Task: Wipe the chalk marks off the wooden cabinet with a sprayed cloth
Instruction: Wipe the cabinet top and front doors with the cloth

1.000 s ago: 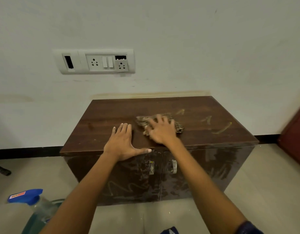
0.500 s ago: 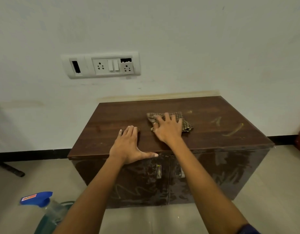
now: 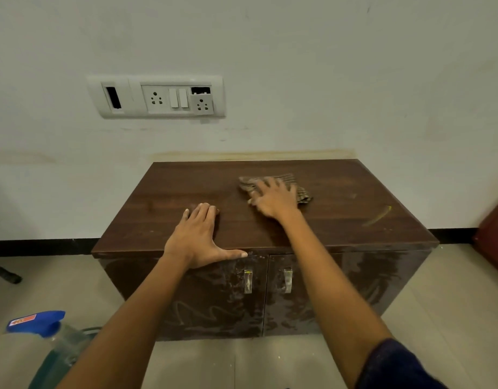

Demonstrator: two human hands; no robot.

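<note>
Right hand on the cloth, left hand bracing on the cabinet top

The right hand [image 3: 274, 199] lay spread flat on the checked cloth [image 3: 296, 185], pressing rather than gripping it, toward the back-middle of the wooden cabinet [image 3: 270, 226]. The left hand [image 3: 196, 238] was open and empty, palm down at the front edge. A chalk mark [image 3: 378, 216] was on the right side, and a spray bottle [image 3: 43, 332] stood on the floor lower left.

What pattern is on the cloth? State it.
A brown-and-tan check, seen in the head view on the cloth under the right hand.

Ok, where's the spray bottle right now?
The clear spray bottle with a blue trigger head stands on the floor at lower left, beside the dark wooden cabinet.
</note>
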